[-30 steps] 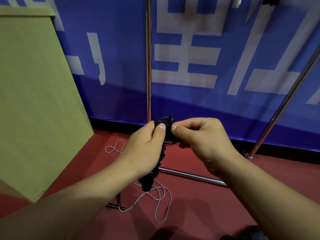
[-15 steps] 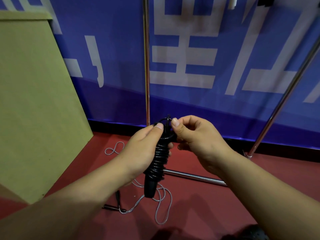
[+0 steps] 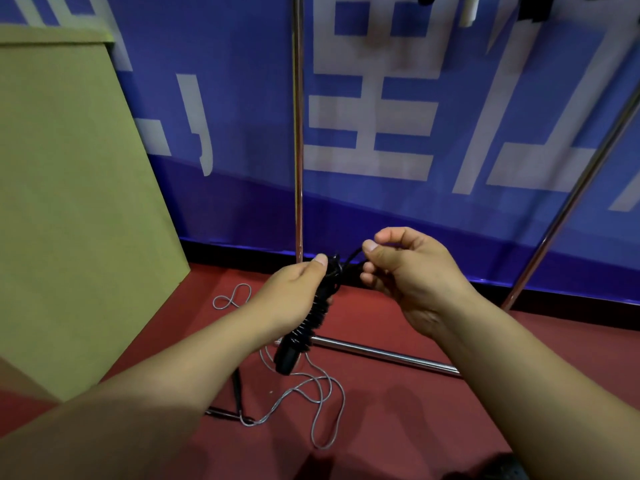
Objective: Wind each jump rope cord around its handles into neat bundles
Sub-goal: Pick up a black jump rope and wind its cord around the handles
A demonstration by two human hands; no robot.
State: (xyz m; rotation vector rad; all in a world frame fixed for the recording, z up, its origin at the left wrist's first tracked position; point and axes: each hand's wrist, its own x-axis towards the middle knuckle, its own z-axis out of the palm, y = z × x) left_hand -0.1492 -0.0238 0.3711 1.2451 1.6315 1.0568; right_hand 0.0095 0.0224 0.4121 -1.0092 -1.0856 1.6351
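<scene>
My left hand (image 3: 291, 292) grips a black jump rope bundle (image 3: 304, 327), its handles upright and wrapped in many turns of black cord. My right hand (image 3: 412, 271) pinches the loose end of the black cord (image 3: 351, 256) between thumb and forefinger, just right of the bundle's top. On the red floor below lies a second jump rope: a loose grey cord (image 3: 322, 396) in tangled loops with thin black handles (image 3: 239, 393). Another loop of the grey cord (image 3: 232, 297) lies farther back.
A chrome rack stands behind my hands, with an upright pole (image 3: 298, 133), a slanted pole (image 3: 571, 202) and a floor bar (image 3: 384, 355). A blue banner (image 3: 381, 98) hangs behind it. A tan board (image 3: 69, 202) leans at the left.
My right hand has pulled away from the bundle's top to the right and up, drawing the black cord end out with it. The left hand keeps its grip on the bundle.
</scene>
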